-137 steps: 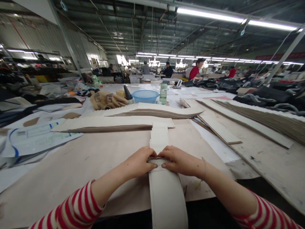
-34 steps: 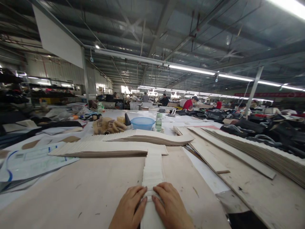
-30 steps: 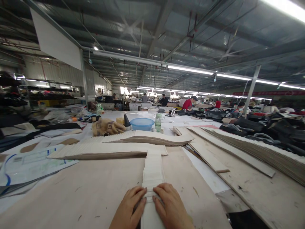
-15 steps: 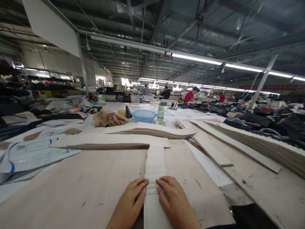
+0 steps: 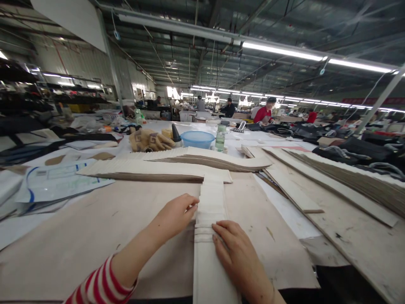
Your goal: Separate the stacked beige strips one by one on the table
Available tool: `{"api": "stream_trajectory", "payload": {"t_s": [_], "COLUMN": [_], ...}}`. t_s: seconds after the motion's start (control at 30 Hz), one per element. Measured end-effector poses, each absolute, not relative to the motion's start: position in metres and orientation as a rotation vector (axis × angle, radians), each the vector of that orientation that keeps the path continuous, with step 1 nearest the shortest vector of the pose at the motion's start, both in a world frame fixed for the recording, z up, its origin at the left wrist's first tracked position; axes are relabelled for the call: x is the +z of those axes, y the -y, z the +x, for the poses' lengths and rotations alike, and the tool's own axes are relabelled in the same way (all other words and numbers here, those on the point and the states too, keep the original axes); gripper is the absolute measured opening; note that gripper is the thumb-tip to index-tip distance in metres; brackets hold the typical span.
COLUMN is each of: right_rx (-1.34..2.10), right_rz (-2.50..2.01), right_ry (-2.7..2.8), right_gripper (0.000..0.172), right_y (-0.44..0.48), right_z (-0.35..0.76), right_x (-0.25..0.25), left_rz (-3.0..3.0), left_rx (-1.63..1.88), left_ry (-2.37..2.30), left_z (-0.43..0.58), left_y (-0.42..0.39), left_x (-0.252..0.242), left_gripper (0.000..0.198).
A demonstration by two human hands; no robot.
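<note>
Worn on the person's head, the one camera looks forward and down over the flat pinkish-beige sheet, from behind and above the nearby bare left hand and bare right hand, its wide view reaching the long white tube light overhead.

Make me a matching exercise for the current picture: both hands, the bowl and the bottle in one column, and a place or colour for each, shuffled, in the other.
Column one
1. left hand
2. right hand
3. bowl
4. bottle

Column two
A. pale green, upright
B. lying over the right side of the front strips
C. blue
D. fingertips by the left edge of the front strips

Pairs: 1-D, 2-B, 3-C, 4-A
</note>
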State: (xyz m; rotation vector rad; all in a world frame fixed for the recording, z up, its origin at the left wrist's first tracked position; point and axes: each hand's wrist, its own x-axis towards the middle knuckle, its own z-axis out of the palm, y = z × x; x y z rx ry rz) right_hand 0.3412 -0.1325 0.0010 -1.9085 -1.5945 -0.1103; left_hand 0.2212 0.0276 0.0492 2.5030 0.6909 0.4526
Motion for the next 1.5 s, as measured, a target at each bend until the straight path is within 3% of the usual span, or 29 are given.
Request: {"api": "stream_trajectory", "payload": {"t_s": [0.3,0.5,0.7,0.9,1.07,1.27,1.5], "right_rx": [-0.093,-0.095,-0.154,-0.209,-0.237,-0.313,-0.408], "right_rz": [-1.925,-1.928,-1.908,-1.895,-1.897,-1.903,-1.852], "right_ry": [1.606,1.594,1.564,1.556,1.550,1.572,1.574], "right_gripper": [0.027,0.027,0.027,0.026,0.026,0.024,0.022], "right_y": [0.133,0.133,0.133,0.134,0.134,0.137,0.136], "right_z": [0.340,0.340,0.339,0.338,0.338,0.336,0.333], "right_x": [0.003,0.003,0.003,0.003,0.002,0.003,0.003], "left_rz": [2.222,1.999,1.704,1.843,2.104,2.289,2.352], "left_rx": [0.339,0.336,0.085,-0.070,-0.026,-0.140,-0.167], "left_ry": [-0.756,-0.700,-0.684,-0.629,-0.520,-0.465,-0.338], "left_z": [0.224,0.233,0.236,0.242,0.254,0.272,0.290], "left_y": [-0.029,-0.029,-0.033,-0.039,-0.039,-0.030,-0.026], "left_x": [0.013,0.018,0.034,0.043,0.046,0.057,0.049], "left_gripper": [0.021,0.025,0.034,0.037,0.025,0.049,0.058]}}
